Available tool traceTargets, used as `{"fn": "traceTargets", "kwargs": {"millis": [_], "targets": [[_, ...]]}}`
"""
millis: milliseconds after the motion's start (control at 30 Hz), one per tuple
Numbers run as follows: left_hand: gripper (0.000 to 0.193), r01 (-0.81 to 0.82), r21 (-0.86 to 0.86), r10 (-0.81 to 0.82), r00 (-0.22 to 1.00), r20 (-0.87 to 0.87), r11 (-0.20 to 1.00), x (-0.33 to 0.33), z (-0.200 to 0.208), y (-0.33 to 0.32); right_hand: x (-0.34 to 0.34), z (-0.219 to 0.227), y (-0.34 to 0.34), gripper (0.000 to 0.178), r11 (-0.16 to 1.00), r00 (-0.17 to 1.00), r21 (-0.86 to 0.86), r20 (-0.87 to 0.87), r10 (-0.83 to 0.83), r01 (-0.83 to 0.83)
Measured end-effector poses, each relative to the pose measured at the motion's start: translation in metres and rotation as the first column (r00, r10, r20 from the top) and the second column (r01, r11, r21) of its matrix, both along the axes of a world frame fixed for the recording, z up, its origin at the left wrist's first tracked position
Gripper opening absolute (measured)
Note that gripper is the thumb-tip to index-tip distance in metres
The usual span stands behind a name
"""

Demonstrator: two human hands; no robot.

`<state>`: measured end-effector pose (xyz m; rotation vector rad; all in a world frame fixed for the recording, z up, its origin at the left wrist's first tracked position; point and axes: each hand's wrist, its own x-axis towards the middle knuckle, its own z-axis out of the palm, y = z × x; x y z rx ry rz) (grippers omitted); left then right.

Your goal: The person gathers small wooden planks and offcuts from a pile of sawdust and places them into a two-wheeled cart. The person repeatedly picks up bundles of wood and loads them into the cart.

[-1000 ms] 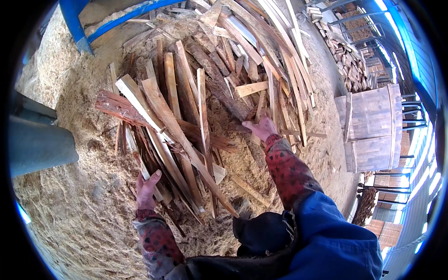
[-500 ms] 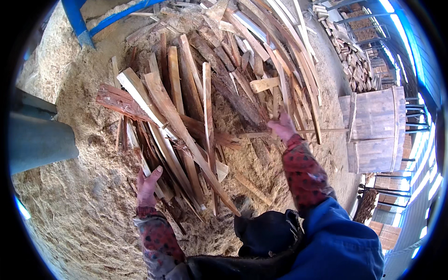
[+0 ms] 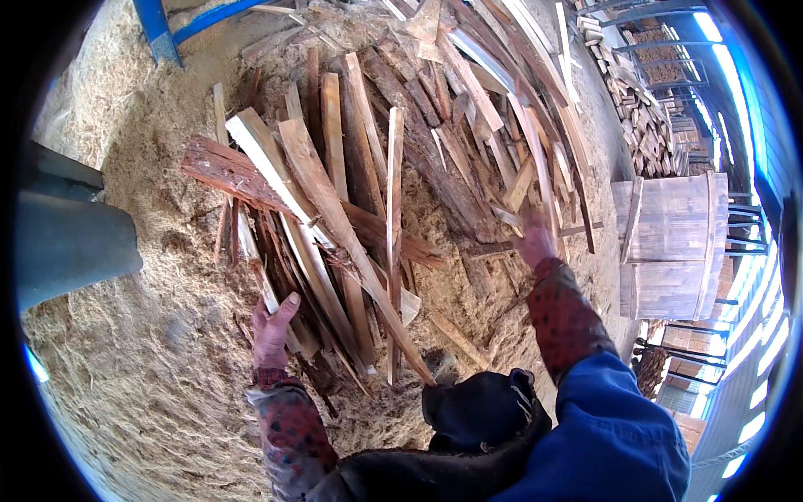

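A loose bundle of split wood strips lies in front of me, with a long pale brown strip [image 3: 339, 226] slanting across its top and a reddish bark slab [image 3: 230, 171] crosswise beneath. At the bundle's near left side, my left hand [image 3: 274, 330] is closed round the lower part of a pale narrow strip [image 3: 251, 243], thumb on top. Farther right, my right hand [image 3: 535, 244] reaches to the near ends of another heap of strips, by a dark thin stick [image 3: 493, 248] and a short pale block [image 3: 519, 186]. Motion blurs its fingers, so their grip is unclear.
Sawdust [image 3: 159, 360] covers the ground. A blue metal frame [image 3: 159, 33] stands at the far left, and a grey metal housing [image 3: 75, 247] at the left edge. On the right are a wooden panel [image 3: 673, 243] and stacked wood pieces [image 3: 636, 125].
My right hand has come slightly nearer and right among the strips. Beside it, the short pale block has turned from nearly level to slanted. My left hand keeps its hold on the bundle.
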<state>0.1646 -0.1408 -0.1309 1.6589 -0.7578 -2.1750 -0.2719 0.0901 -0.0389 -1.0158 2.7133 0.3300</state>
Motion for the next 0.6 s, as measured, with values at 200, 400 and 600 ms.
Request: {"fn": "traceTargets", "kwargs": {"millis": [200, 400, 600], "targets": [[0.105, 0.029, 0.011, -0.030, 0.992, 0.125, 1.000, -0.003, -0.009, 0.000, 0.021, -0.035, -0.036, 0.095, 1.000, 0.975, 0.003, 0.220, 0.016, -0.017], [0.111, 0.163, -0.036, -0.161, 0.986, 0.050, 0.986, -0.014, 0.008, -0.003, 0.020, -0.066, -0.068, 0.112, 0.980, 0.976, 0.016, 0.082, -0.200, 0.199], [0.113, 0.144, -0.061, -0.131, 0.975, 0.180, 0.988, -0.014, 0.000, 0.002, 0.023, -0.065, -0.058, 0.100, 0.989, 0.967, -0.044, 0.222, -0.126, 0.139]]}}
